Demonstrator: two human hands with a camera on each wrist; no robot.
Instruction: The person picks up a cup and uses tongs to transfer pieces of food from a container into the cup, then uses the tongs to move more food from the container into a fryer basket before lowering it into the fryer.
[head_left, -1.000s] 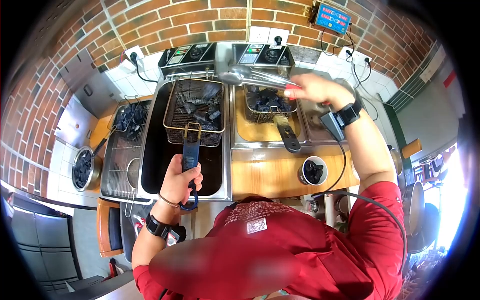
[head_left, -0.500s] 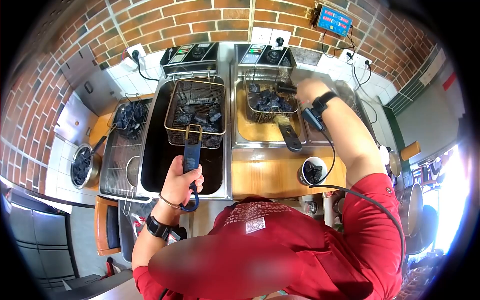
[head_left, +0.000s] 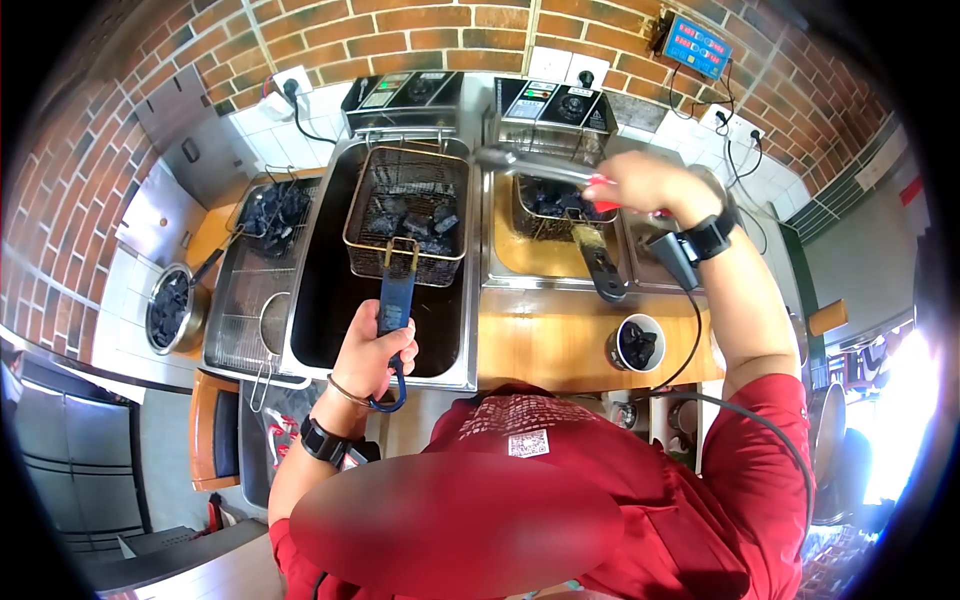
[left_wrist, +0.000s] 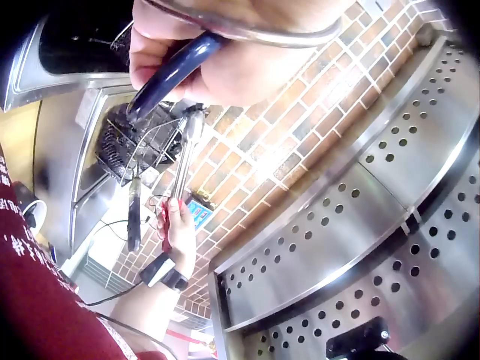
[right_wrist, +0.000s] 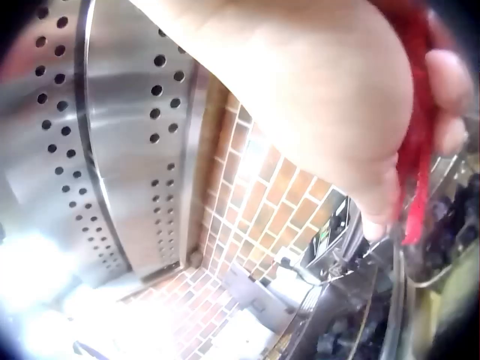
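Note:
My left hand (head_left: 372, 352) grips the blue handle (head_left: 397, 300) of a wire fryer basket (head_left: 352, 238) over the left fryer. Black chunks (head_left: 405, 222) lie inside that basket. In my right hand (head_left: 650, 188) are metal tongs (head_left: 550, 168) with red grips (head_left: 602, 192), blurred in the head view. They point left, above a second basket (head_left: 542, 232) that holds more black chunks in the right fryer's yellowish oil. I cannot tell whether the tong tips pinch a chunk. The left wrist view shows the tongs (left_wrist: 182, 161) reaching past the second basket (left_wrist: 112, 150).
A white cup (head_left: 650, 355) of black pieces stands on the wooden counter (head_left: 525, 350). To the left are a rack (head_left: 240, 300) with a wire basket of black chunks (head_left: 275, 215) and a pot (head_left: 190, 335). A cable (head_left: 695, 340) hangs from my right wrist.
My right hand dipped down at the right basket, then came back up with the tongs swung leftward above it. My left hand keeps its grip on the handle. The head view has shifted slightly.

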